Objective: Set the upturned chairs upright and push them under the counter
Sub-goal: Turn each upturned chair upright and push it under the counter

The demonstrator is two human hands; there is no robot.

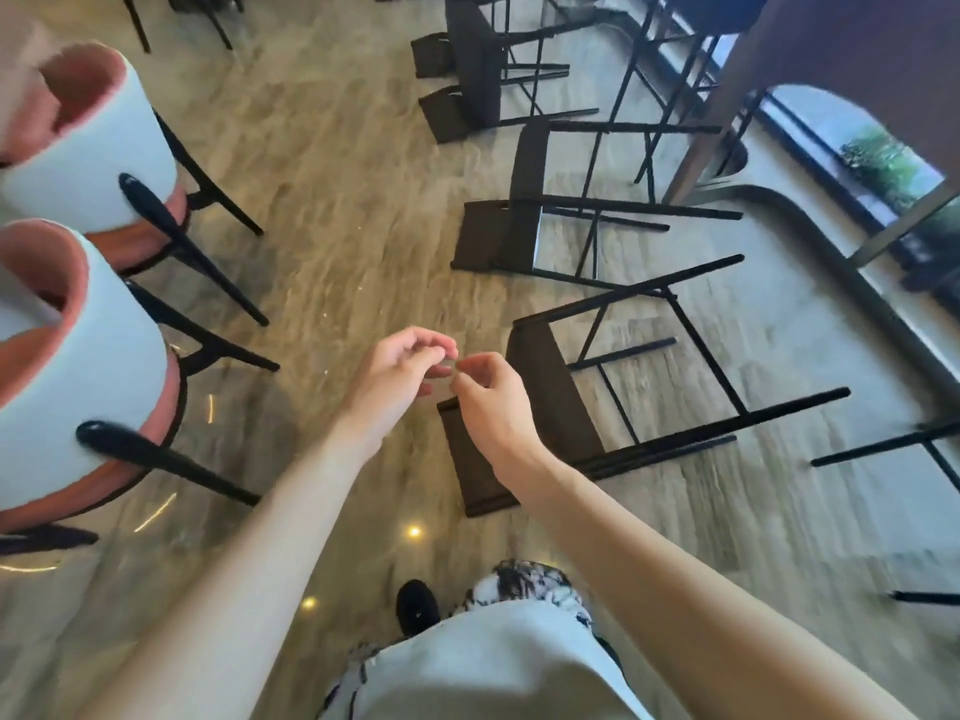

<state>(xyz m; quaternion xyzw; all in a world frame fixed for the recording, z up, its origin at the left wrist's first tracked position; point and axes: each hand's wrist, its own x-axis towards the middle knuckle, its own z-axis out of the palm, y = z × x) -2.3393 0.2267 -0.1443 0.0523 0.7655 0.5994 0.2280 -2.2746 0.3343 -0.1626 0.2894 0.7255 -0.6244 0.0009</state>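
Several dark bar stools with thin black legs lie tipped on their sides on the floor. The nearest stool (556, 392) lies just beyond my hands, its legs pointing right. A second stool (524, 194) lies farther back and a third stool (475, 59) beyond that. The brown counter (831, 44) is at the top right. My left hand (400, 366) and right hand (493, 402) hover together above the nearest stool's backrest, fingers loosely curled, fingertips nearly meeting. Neither hand holds anything or touches a stool.
Two white and pink armchairs (104, 127) (93, 366) with black legs stand on the left. One stool (670, 80) stands upright at the counter. Legs of another fallen stool (893, 444) reach in from the right edge. A window (872, 163) runs along the right.
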